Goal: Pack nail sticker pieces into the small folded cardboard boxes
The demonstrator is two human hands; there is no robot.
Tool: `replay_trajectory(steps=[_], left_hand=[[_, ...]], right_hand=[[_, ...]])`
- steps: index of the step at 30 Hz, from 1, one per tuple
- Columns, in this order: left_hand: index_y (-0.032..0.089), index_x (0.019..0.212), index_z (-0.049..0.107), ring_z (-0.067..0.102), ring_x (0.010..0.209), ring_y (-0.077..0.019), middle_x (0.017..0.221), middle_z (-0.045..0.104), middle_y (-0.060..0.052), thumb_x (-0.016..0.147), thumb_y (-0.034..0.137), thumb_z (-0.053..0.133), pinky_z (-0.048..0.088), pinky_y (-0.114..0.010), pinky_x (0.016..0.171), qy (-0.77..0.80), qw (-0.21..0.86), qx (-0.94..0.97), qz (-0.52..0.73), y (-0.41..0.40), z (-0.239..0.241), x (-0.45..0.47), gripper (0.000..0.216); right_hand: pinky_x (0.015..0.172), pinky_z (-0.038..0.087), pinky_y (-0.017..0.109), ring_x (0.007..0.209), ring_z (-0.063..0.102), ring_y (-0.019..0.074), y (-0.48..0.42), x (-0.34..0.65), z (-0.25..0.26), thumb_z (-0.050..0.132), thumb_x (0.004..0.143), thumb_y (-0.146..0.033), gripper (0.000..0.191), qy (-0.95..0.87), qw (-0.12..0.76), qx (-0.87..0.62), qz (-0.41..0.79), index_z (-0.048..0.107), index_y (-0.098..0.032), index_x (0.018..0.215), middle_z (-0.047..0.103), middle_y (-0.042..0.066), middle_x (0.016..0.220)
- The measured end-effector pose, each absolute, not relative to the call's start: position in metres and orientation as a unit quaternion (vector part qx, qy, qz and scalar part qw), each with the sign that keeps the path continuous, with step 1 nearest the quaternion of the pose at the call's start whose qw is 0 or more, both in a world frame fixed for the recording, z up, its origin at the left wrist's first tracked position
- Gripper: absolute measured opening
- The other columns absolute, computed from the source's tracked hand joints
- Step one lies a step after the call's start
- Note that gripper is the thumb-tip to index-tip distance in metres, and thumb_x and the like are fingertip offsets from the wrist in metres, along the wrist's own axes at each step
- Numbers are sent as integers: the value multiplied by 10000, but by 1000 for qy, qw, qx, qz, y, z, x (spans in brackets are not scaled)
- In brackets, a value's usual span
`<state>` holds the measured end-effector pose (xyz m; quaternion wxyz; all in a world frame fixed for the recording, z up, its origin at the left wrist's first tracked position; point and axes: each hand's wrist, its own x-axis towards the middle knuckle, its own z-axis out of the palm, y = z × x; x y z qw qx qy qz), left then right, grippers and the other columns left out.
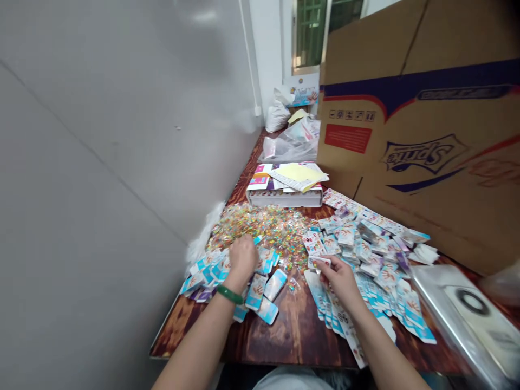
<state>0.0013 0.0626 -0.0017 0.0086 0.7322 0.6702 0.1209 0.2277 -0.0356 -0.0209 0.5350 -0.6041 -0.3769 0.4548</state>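
My left hand point(244, 254) is closed above the near edge of a pile of small multicoloured packets point(260, 219), its fingertips mostly hidden. A small blue-and-white box point(258, 239) sticks out past its fingers. Below and around that wrist lie several similar blue-and-white boxes point(255, 291). My right hand point(339, 279) pinches a small white printed card point(319, 262) between thumb and fingers. Under it are flat blue-and-white cartons point(319, 298) in a fanned stack and a long printed sticker strip point(349, 330). A green bangle point(229, 294) circles my left wrist.
A large brown carton point(406, 124) stands at the right. At the back sits a white box point(284, 199) with yellow paper point(298, 174) on top. More small boxes point(365, 249) are heaped right, near a plastic-wrapped item point(467, 314). A grey wall point(101, 162) borders the left.
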Motion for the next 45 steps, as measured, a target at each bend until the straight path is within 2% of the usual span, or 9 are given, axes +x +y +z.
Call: replay_trajectory(steps=[2,7,9,15,20,25,30,38,45], left_hand=[[123,892,537,583,891,-278,855,610,-124,769,205,495,432,-407,803,649,70,734,187,55,8,4,153],[181,915,490,616,802,-198,892,600,-38,748,385,575,506,-336,678,476,591,563,328,24,12,14,277],[193,921,471,610,796,-178,905,588,-18,706,373,641,512,-320,676,439,653,515,340,13,6,19,327],[224,1122,477,531,1044,-207,1092,575,-27,635,244,729,402,-350,923,459,479,672,328,-5,-4,31,549],[223,1166,490,486,1114,-232,1177,548,-55,658,240,721,352,-366,966,441,390,750,301,-12,3,37,558],[228,1129,534,494,1109,-228,1155,564,-51,688,231,693,352,-355,970,428,408,748,302,-18,9,41,469],[226,1110,555,527,1054,-201,1097,590,-38,826,363,535,393,-315,928,443,494,679,312,-23,11,46,316],[219,1006,618,507,1082,-200,1077,609,-44,854,446,455,350,-307,980,470,516,630,339,-24,12,52,318],[208,932,640,511,1029,-206,1003,615,-49,845,466,460,378,-311,930,494,494,635,330,-26,5,47,326]], right_hand=[[367,279,214,343,384,89,-39,231,-18,670,645,-461,360,-369,536,-599,466,622,-145,811,500,-49,417],[365,267,198,327,374,67,-44,230,-8,664,670,-432,296,-347,547,-551,525,601,-159,764,519,-51,414],[364,260,191,330,375,61,-46,229,0,664,679,-422,291,-350,552,-526,544,599,-157,780,530,-51,421],[371,296,191,366,418,74,-50,230,28,677,694,-386,300,-391,574,-480,536,579,-183,892,529,-68,462],[439,376,216,491,502,101,-45,222,24,654,711,-339,200,-469,560,-509,456,617,-195,845,611,-14,661],[624,444,257,690,588,155,-43,224,9,615,752,-268,127,-550,512,-556,354,650,-204,857,659,11,767],[602,416,243,643,563,137,-46,226,13,618,750,-249,127,-586,470,-567,338,660,-206,861,651,-2,743],[520,410,234,522,528,120,-48,216,19,630,722,-340,168,-523,473,-500,503,654,-192,797,622,-14,622],[353,286,194,284,373,87,-50,215,13,477,807,-321,225,-530,342,-465,622,654,-187,843,515,-64,371]])
